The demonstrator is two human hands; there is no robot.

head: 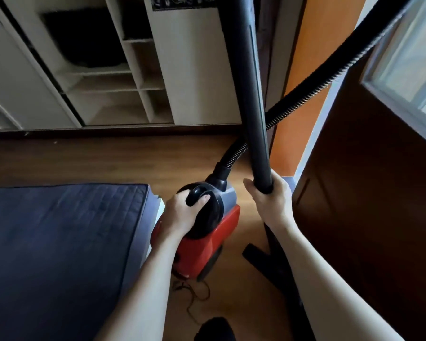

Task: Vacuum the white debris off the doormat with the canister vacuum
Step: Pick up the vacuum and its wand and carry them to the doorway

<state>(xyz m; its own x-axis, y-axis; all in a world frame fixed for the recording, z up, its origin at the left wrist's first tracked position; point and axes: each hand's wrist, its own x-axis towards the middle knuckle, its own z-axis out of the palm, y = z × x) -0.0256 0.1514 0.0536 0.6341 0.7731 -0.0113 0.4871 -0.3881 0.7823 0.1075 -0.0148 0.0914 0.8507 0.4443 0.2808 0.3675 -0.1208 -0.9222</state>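
I see a blue mattress [59,242] filling the lower left; white shelving [103,94] behind it; black wand [251,94] rising upright at centre; ribbed hose [330,77] crossing behind it down to the red canister vacuum [207,247], just beside the mattress edge over the wood floor [108,158]; left hand [182,212] curled round its top handle [197,193]; right hand [268,200] wrapped round the wand; floor nozzle [256,257] below the right wrist.

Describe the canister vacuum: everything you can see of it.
The canister vacuum has a red plastic body, grey shoulder and round black top, whose handle the left hand grips. A ribbed black hose rises from its front socket toward upper right. It is beside the blue mattress over wood floor; a thin cord trails below.
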